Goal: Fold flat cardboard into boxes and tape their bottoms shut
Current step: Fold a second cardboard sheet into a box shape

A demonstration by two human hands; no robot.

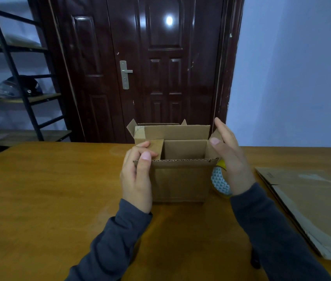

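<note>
A small brown cardboard box (180, 179) stands upright on the wooden table (49, 189), its upper flaps sticking up. My left hand (136, 177) grips the near left corner, thumb on the near flap's edge and fingers on the small left flap, which is bent inward. My right hand (229, 157) rests against the right flap with fingers stretched out and apart. A roll of clear tape (219, 183) with a patterned core lies just right of the box, partly hidden by my right wrist.
A stack of flat cardboard sheets (312, 207) lies at the table's right edge. A dark wooden door (150, 67) stands behind the table, with a metal shelf rack (18, 88) at the left.
</note>
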